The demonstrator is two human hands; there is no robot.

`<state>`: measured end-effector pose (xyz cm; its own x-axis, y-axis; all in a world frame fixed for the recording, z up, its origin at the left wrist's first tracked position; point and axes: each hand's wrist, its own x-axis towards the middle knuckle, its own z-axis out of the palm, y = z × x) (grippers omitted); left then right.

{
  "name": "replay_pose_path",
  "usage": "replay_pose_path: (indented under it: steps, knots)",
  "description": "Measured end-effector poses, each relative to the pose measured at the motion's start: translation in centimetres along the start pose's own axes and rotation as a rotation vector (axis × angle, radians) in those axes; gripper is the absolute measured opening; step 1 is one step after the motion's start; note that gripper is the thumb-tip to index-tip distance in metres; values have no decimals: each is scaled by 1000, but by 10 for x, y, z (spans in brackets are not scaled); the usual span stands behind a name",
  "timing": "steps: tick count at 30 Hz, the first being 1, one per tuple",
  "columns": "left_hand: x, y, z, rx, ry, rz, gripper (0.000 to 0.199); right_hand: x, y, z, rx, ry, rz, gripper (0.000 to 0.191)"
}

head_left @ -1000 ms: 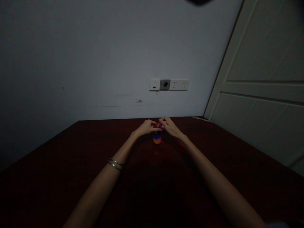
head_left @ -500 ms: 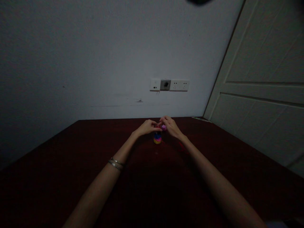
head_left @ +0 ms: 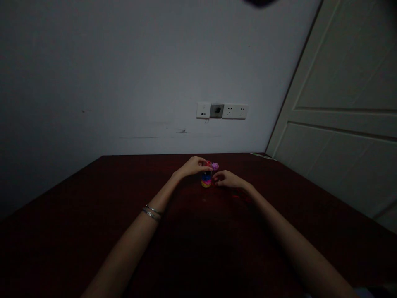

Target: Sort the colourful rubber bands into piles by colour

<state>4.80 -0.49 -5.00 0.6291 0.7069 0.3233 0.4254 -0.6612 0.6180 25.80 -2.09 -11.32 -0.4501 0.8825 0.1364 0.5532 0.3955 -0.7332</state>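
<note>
A small clear jar (head_left: 206, 180) with red, blue, pink and yellow layers stands upright on the dark red table (head_left: 173, 231). My left hand (head_left: 192, 166) grips its upper part from the left, thumb in front and fingers behind. Beside the jar's top, on the right, is a purple-pink piece (head_left: 215, 166). My right hand (head_left: 227, 179) is low at the jar's right side, fingers curled near something small and red on the table; whether they hold it is too small to tell.
Thin red strands (head_left: 240, 196) lie beneath my right wrist. Behind the table rises a pale wall with a row of sockets (head_left: 235, 111). A light panelled door (head_left: 344, 120) stands at the right.
My right hand has come down from the jar's top to the table on its right, uncovering the red top and the purple-pink piece. My left hand has stayed at the jar.
</note>
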Motion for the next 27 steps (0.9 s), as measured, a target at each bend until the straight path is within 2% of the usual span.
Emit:
replay_pose_path:
  steps: [5, 8, 14, 19, 27]
  knots:
    - [0, -2, 1, -8, 2, -5, 43, 2, 4, 14, -123, -6, -52, 26]
    - [0, -4, 1, -40, -9, -4, 45, 0, 7, 13, -155, 5, -52, 29]
    - [0, -8, 3, -37, -6, -20, 46, -17, 2, -12, -211, 2, 42, 27]
    - [0, -11, 5, -61, -9, -33, 46, -25, -2, -33, -266, -85, 118, 32]
    - [-2, -11, 6, -69, 3, -19, 49, -39, 13, -56, -326, -68, 289, 34]
